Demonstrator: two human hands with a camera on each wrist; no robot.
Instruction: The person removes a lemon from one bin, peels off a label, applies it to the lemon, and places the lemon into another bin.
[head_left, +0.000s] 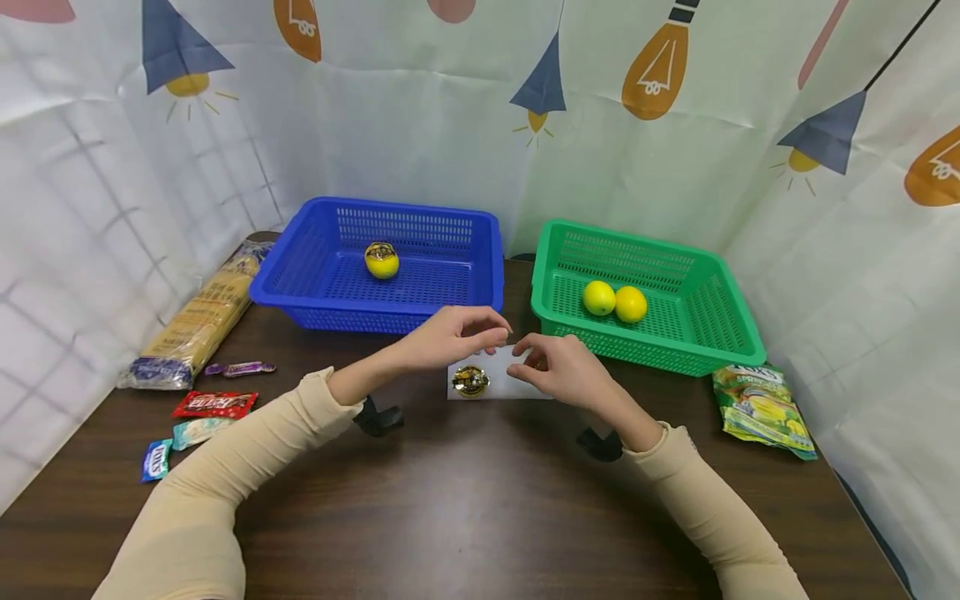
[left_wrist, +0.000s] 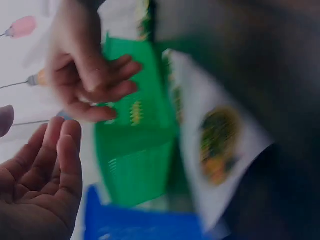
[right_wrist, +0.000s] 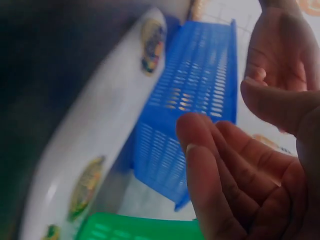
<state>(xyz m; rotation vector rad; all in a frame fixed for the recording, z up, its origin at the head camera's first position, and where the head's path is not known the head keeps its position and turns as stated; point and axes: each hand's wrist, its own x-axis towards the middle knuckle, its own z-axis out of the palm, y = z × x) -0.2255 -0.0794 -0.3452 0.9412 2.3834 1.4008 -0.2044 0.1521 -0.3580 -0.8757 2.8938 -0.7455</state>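
A white strip of paper with gold-and-black round stickers lies on the table between the two baskets and me. One sticker shows at its left end; in the right wrist view another sticker sits farther along the strip. My left hand hovers over the strip's far edge, fingers loosely bent, nothing visible in them. Facing it, my right hand is held above the strip's right part, also loosely curled; the right wrist view shows nothing between thumb and fingers. The hands are apart.
A blue basket holds one stickered yellow lemon. The green basket holds two plain lemons. Left are a pasta pack and several small wrapped snacks; right, a green-yellow packet. A curtain hangs behind.
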